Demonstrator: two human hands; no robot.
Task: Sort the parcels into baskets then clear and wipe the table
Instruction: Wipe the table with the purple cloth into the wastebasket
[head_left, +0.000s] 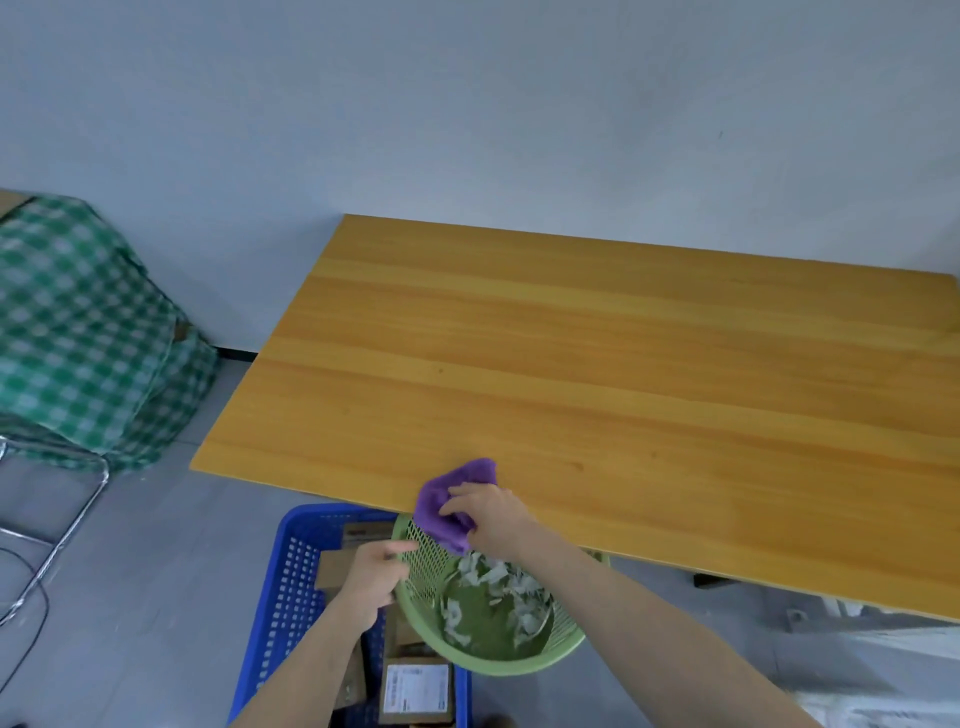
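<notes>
A purple cloth (448, 501) lies bunched at the near edge of the wooden table (597, 364), and my right hand (491, 514) grips it there. Just below that edge, my left hand (376, 577) holds the rim of a round green mesh basket (563, 642) with white paper scraps (501, 582) inside. Behind and under the green basket stands a blue crate (291, 587) with brown cardboard parcels (415, 691), one showing a white label.
A bundle wrapped in green checked fabric (88, 332) sits at the left on a metal-framed stand (62, 535). Grey floor lies to the left of the crate. A pale wall runs behind the table. Pale sheeting (883, 665) shows at the lower right.
</notes>
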